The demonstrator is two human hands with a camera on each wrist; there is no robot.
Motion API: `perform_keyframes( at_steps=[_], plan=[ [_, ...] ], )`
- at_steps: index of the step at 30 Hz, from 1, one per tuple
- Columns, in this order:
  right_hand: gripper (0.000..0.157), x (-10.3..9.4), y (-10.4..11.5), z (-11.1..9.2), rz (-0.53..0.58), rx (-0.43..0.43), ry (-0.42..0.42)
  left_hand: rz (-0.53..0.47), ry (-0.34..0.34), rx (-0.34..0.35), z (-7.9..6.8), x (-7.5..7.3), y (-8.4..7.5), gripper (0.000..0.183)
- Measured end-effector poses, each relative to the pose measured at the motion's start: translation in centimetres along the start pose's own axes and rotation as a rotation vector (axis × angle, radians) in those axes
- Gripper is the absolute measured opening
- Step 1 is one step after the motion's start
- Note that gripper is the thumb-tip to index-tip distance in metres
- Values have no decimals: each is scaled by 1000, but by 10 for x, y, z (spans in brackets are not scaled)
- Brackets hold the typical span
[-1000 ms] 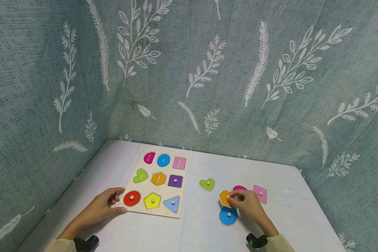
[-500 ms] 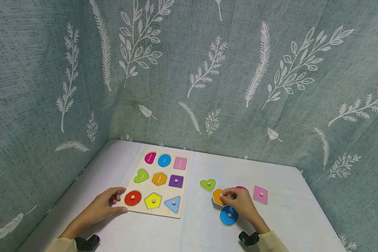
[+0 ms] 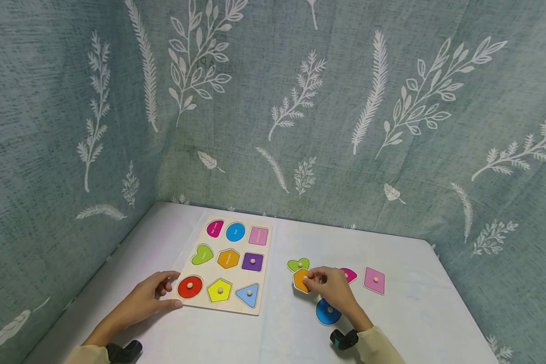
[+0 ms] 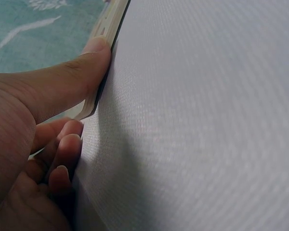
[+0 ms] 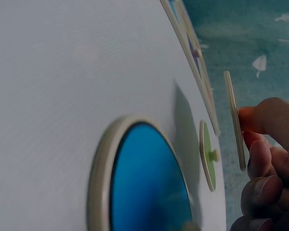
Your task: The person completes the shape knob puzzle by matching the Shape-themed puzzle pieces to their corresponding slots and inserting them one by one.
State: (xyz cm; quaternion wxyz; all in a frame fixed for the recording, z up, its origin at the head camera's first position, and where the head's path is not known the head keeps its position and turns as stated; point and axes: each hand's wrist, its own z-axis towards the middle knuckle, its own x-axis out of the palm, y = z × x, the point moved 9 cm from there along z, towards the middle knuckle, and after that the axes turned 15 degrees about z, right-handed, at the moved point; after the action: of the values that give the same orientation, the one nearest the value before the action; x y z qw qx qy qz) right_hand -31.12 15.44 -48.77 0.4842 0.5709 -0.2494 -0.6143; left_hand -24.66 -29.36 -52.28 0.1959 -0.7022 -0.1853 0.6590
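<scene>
My right hand [image 3: 334,288] pinches the small knob of an orange hexagon puzzle piece [image 3: 300,281]. In the right wrist view the hexagon [image 5: 235,122] is raised off the table, seen edge-on, with a shadow below. Beneath and behind it lies a green heart piece [image 3: 299,263], partly covered in the head view. At the left, my left hand [image 3: 147,301] holds the near left corner of a wooden puzzle board [image 3: 218,307]. Its thumb lies along the board's near edge [image 4: 116,24], the other fingers at the left side. Red circle, yellow pentagon, blue triangle and purple square pieces sit in the board.
A blue round piece [image 3: 328,312] lies just in front of my right hand. Behind that hand are a magenta half-round piece [image 3: 349,275], partly hidden, and a pink rectangle piece [image 3: 374,280]. Patterned cloth [image 3: 264,101] encloses the white table [image 3: 418,303] at the back and sides.
My right hand has moved left with the orange hexagon, from above the blue round piece to beside the green heart. The magenta piece shows more now. My left hand and the board stay put.
</scene>
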Motion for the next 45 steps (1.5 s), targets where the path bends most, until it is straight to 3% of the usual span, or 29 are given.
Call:
perform_keyframes(
  at_steps=[27, 45],
  plan=[
    [12, 59, 23, 35, 24, -86, 71, -1, 1, 1, 0, -1, -1, 89],
    [14, 102, 40, 54, 10, -61, 95, 3, 0, 2, 0, -1, 1, 89]
  ],
)
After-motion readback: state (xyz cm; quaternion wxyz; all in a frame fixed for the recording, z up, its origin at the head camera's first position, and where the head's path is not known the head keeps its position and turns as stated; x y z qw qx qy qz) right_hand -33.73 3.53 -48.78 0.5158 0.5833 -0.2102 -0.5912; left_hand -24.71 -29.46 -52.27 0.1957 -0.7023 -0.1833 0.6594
